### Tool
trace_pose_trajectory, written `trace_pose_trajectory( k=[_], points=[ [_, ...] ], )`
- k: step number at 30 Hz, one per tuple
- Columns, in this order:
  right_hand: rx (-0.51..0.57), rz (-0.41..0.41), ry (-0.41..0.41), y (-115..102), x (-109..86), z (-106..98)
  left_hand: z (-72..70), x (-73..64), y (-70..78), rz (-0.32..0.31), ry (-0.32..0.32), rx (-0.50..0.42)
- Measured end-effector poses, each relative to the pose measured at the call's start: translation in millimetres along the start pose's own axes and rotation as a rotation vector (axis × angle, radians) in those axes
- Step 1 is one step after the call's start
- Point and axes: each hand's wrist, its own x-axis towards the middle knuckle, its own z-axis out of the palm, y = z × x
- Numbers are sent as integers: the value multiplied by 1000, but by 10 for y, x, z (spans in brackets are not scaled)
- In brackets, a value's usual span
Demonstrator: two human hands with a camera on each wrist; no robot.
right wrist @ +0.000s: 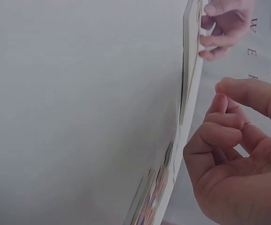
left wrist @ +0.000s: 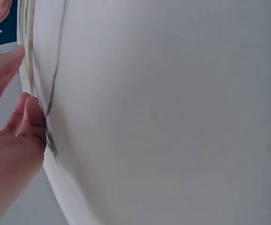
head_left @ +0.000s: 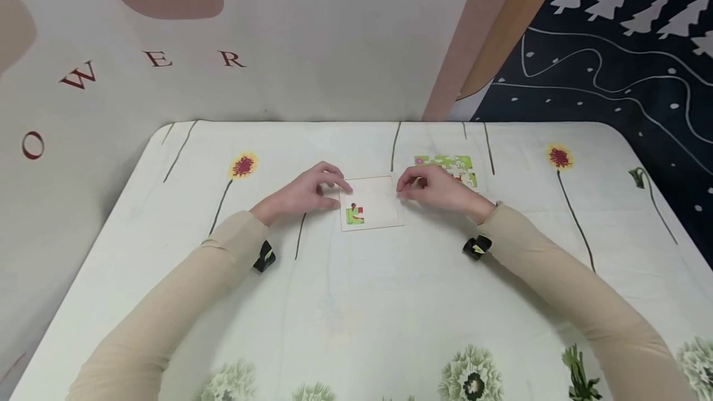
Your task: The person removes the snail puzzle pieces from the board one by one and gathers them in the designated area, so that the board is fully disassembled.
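Note:
A pale puzzle tray [head_left: 375, 206] with a thin brown rim lies flat on the table. In its near left corner sits a small joined patch of green jigsaw pieces [head_left: 354, 215] with some red. My left hand [head_left: 312, 190] is at the tray's left side, index fingertip at the far left corner and thumb lower by the edge, the two spread apart. Beside the tray's right edge is my right hand [head_left: 437, 189], its fingers bent and the tips of thumb and index close together. Nothing shows between those tips in the right wrist view. Behind this hand lie more green jigsaw pieces [head_left: 445, 163], partly covered.
A white cloth [head_left: 356, 302] printed with flowers and stems covers the table. Its far edge meets a pale wall hanging [head_left: 334, 48] with letters. A dark cloth with white trees [head_left: 613, 67] hangs at the right. Each wrist carries a small black device [head_left: 477, 247].

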Motion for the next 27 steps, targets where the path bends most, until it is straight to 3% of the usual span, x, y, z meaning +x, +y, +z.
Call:
trace_pose_trajectory(
  k=[13, 27],
  points=[
    [-4, 5, -142, -203, 236, 221, 31, 45, -51, -21, -8, 19],
    [-38, 0, -165, -345, 388, 435, 15, 21, -43, -31, -16, 8]
  ],
)
